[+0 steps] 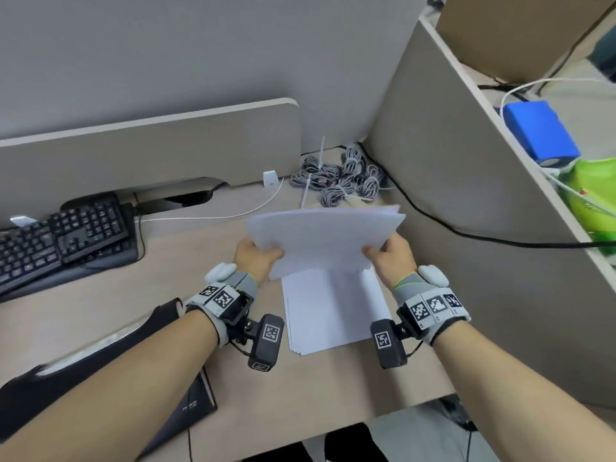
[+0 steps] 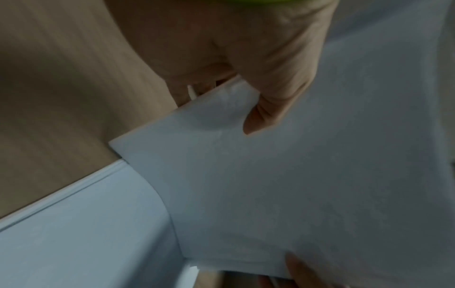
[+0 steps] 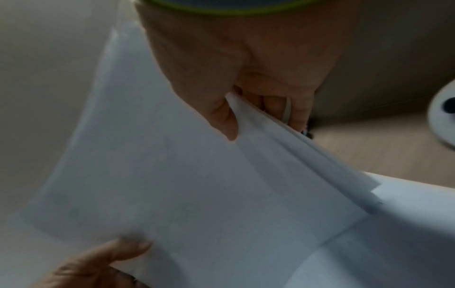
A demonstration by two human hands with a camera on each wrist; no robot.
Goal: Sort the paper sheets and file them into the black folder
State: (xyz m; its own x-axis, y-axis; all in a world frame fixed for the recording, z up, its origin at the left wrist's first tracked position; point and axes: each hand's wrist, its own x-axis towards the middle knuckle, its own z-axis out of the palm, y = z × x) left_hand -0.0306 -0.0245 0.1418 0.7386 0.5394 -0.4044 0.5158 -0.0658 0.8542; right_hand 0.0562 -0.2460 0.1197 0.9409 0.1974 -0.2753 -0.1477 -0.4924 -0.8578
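Held sheaf of paper sheets [image 1: 325, 236] is up off the table [image 1: 333, 388], gripped at its near corners by both hands, far edge fanned slightly and sagging between the grips. Left hand [image 1: 255, 256] holds the near-left corner: thumb on top, fingers [image 2: 182, 93] curled underneath — the left wrist view shows the thumb pressed flat onto the top sheet. Right hand [image 1: 395, 253] mirrors it on the near-right corner; in the right wrist view the thumb lies on top and the fingers [image 3: 275, 105] wrap under the stack edge. Both forearms reach forward roughly parallel, wrists level, palms turned inward toward each other.

Directly below the sheaf, a second pile of sheets [image 1: 330, 315] lies flat on the table, edges a little uneven at the near end. The held sheaf overlaps its far end in the head view; touching or not — cannot tell.

Black folder [image 1: 195, 411] lies at the near-left table edge, mostly hidden under the left forearm. A black wrist rest [image 1: 100, 338] sits just left of it, the keyboard [image 1: 63, 235] further back on the left. Bundled grey cables [image 1: 340, 176] sit at the back of the table, beyond the sheaf.
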